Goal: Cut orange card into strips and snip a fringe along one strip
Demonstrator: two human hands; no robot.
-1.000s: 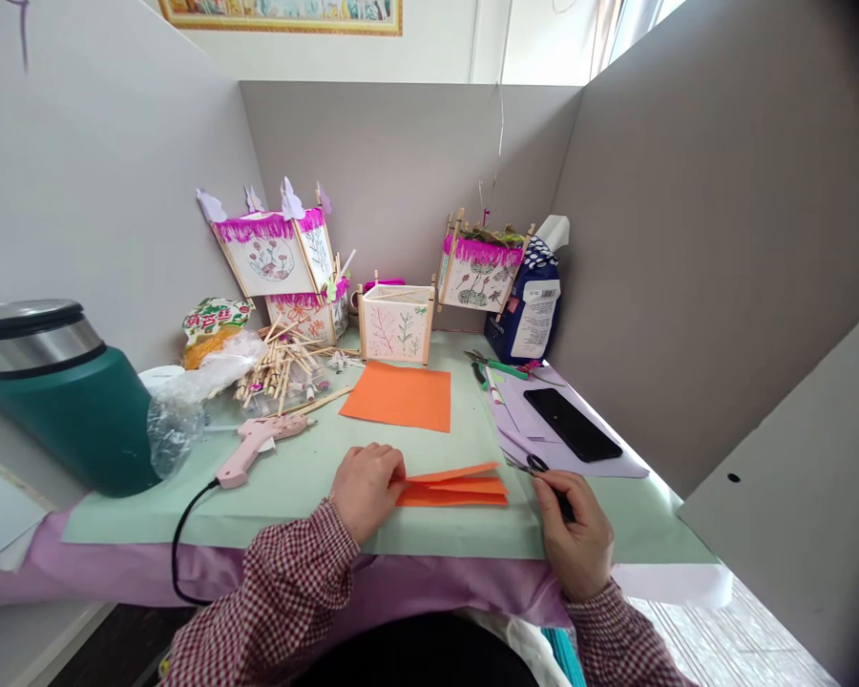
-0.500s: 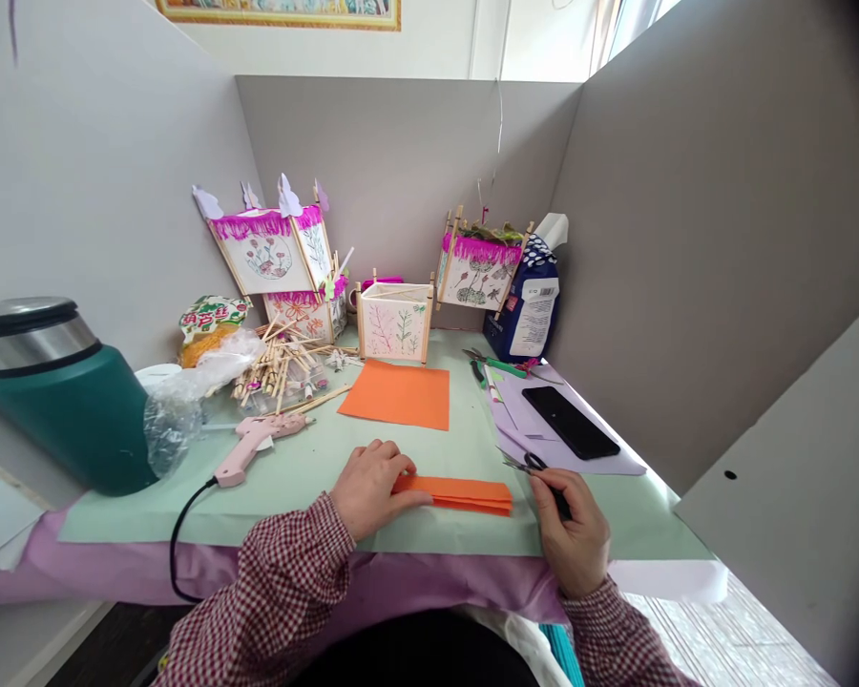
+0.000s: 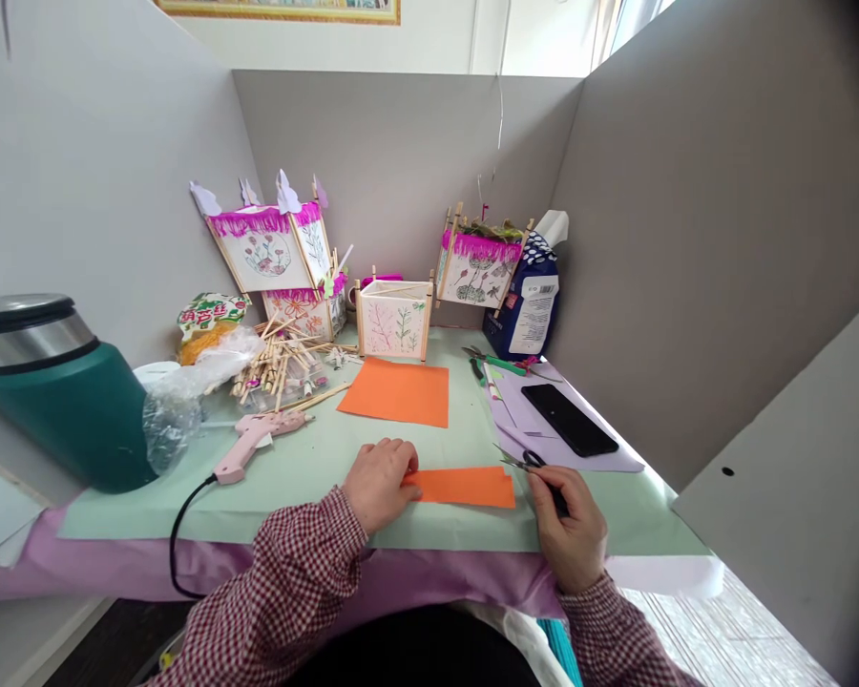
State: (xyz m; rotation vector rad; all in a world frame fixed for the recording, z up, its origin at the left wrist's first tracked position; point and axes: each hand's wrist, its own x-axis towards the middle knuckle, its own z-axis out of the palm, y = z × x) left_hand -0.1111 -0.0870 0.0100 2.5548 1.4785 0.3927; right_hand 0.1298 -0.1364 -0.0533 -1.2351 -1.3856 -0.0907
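Between my hands lies a folded strip of orange paper [image 3: 465,487], its layers slightly offset at the right end. My left hand [image 3: 381,485] pinches the strip's left end between thumb and fingers, close to the table. Black-handled scissors [image 3: 534,460] are in my right hand [image 3: 569,525], just right of the strip; their blades point left and away from me, apart from the paper. Beyond my left hand, a larger orange sheet [image 3: 397,393] rests flat on the pale green table cover [image 3: 315,506].
On the left are a pink glue gun [image 3: 258,441] with its cable, a pile of sticks [image 3: 279,363] and a green flask [image 3: 64,410]. Decorated paper lanterns [image 3: 393,320] stand at the back. A black phone [image 3: 569,420] and pliers [image 3: 497,363] lie on the right.
My left hand has shifted slightly right and its fingers have closed on the strip's end. The strip's layers, spread before, now lie flatter together. My right hand keeps the scissors nearly in place.
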